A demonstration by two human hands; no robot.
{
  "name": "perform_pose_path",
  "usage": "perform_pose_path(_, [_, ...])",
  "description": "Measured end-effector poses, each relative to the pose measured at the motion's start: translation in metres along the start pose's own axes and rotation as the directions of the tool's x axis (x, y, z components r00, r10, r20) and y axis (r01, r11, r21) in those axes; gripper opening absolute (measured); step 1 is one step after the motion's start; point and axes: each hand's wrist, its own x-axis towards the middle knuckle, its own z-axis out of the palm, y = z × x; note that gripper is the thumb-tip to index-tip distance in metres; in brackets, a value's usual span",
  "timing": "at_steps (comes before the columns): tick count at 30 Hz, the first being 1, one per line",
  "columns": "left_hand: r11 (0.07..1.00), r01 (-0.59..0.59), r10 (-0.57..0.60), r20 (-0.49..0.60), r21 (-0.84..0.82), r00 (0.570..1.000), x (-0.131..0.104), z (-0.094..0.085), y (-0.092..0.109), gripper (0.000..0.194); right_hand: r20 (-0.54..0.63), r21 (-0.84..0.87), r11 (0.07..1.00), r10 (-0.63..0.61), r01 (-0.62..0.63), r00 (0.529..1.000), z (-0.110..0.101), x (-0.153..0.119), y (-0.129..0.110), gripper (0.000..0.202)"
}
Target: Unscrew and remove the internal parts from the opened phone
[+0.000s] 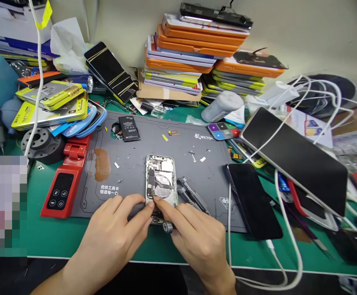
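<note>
An opened smartphone [163,186] lies on the grey work mat, its inner parts and a round coil showing. My left hand [117,229] is closed at the phone's lower left edge, the thumb reaching over the frame. With its index fingertip, my right hand [197,233] touches the lower inside of the phone. A screwdriver [168,226] is tucked in that hand; only its round grey end shows, below the palm side. Right of the phone rest more dark screwdrivers [192,194]. A removed black battery [129,128] lies at the mat's upper left.
Small screws and scraps dot the grey mat [129,176]. A red device with buttons [62,186] stands left. At right are a black phone [254,200] with a white cable [281,196] and a tablet [295,159]. Stacked orange boxes [197,39] line the wall.
</note>
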Motion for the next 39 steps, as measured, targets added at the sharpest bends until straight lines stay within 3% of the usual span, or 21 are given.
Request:
perform_pose_path(31, [1.0, 0.009, -0.009, 0.014, -0.002, 1.0, 0.0043, -0.0006, -0.001, 0.023, 0.085, -0.1, 0.988, -0.107, 0.115, 0.991, -0.0042, 0.0058, 0.0022, 0.033])
perform_pose_path(39, [1.0, -0.006, 0.006, 0.012, 0.012, 1.0, 0.0034, -0.0021, -0.0005, 0.024, 0.047, -0.081, 0.996, -0.036, 0.04, 0.998, -0.0009, 0.0027, -0.0006, 0.035])
